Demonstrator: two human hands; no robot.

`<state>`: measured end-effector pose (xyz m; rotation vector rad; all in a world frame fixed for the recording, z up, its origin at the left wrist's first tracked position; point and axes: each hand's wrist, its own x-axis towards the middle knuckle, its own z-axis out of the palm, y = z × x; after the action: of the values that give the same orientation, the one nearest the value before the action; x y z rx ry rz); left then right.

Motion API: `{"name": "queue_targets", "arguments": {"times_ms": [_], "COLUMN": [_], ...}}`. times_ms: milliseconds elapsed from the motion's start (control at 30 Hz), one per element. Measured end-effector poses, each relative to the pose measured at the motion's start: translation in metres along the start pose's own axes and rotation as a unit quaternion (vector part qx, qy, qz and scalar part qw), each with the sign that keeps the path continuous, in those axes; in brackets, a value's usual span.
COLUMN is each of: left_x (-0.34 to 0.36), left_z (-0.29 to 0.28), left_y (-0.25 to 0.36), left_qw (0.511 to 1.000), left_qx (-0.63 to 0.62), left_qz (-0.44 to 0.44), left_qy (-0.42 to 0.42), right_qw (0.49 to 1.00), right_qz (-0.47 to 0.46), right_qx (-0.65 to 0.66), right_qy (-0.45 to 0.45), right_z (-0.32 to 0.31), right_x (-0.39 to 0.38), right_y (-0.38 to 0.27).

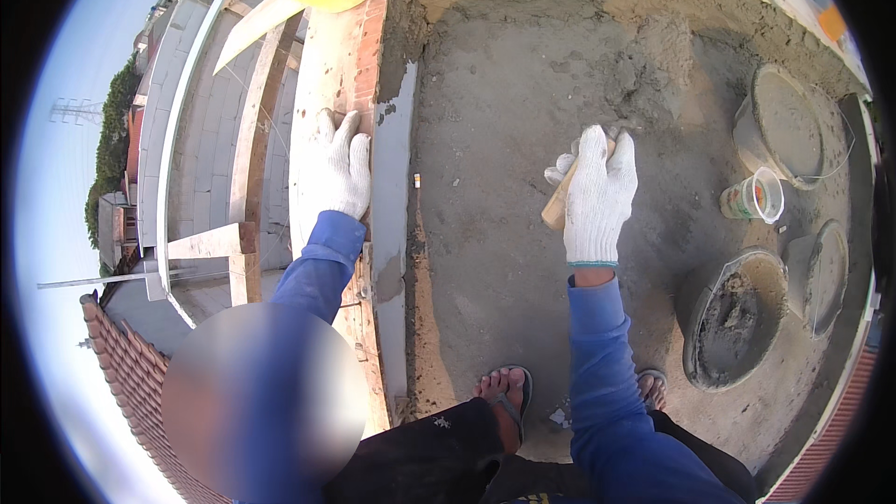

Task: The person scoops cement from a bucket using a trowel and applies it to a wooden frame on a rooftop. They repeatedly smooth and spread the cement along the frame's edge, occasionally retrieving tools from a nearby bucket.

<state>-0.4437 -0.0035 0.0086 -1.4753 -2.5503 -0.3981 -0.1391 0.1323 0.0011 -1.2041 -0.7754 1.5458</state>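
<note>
Head view: left hand [338,173] rests flat and open on the brick parapet [359,56]; right hand [597,196] grips a wooden-handled trowel [557,205], best kept level over the sandy roof floor [504,112]

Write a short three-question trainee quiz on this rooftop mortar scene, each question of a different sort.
1. True or false: the right hand grips a wooden handle.
2. Multiple choice: the left hand rests on A) a bucket, B) the brick wall top, C) the plastic cup.
3. Fill in: the bucket nearest the right foot holds grey ____.

Key: 1 true; 2 B; 3 mortar.
</note>
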Motion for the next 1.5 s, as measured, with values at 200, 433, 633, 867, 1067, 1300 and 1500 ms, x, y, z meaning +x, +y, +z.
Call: {"name": "queue_targets", "arguments": {"times_ms": [200, 433, 633, 867, 1067, 1300, 1500], "left_x": [0.012, 0.004, 0.006, 0.006, 0.019, -0.038, -0.124], "left_z": [-0.014, 0.0, -0.01, 0.005, 0.008, -0.02, 0.043], "left_y": [0.025, 0.008, 0.013, 0.008, -0.016, 0.282, 0.46], "left_qw": [0.999, 1.0, 0.998, 0.994, 0.994, 0.92, 0.765], "left_qx": [0.027, 0.004, 0.065, 0.098, 0.054, -0.246, -0.401], "left_qz": [-0.01, -0.011, 0.024, 0.043, -0.063, 0.16, 0.132], "left_qy": [-0.04, -0.029, 0.004, 0.017, -0.074, -0.26, -0.486], "right_qw": [0.923, 0.935, 0.944, 0.742, 0.675, 0.45, 0.476], "right_qz": [-0.04, 0.028, 0.021, -0.138, -0.166, -0.1, -0.185], "right_qx": [-0.33, -0.307, -0.283, -0.611, -0.704, -0.88, -0.845], "right_qy": [0.193, -0.178, -0.167, -0.239, -0.149, -0.116, -0.158], "right_z": [0.1, 0.134, 0.038, -0.114, -0.287, -0.423, -0.445], "right_x": [0.044, -0.082, -0.02, 0.047, -0.047, -0.089, -0.056], "right_y": [0.073, 0.071, 0.073, -0.165, -0.305, -0.285, -0.161]}}
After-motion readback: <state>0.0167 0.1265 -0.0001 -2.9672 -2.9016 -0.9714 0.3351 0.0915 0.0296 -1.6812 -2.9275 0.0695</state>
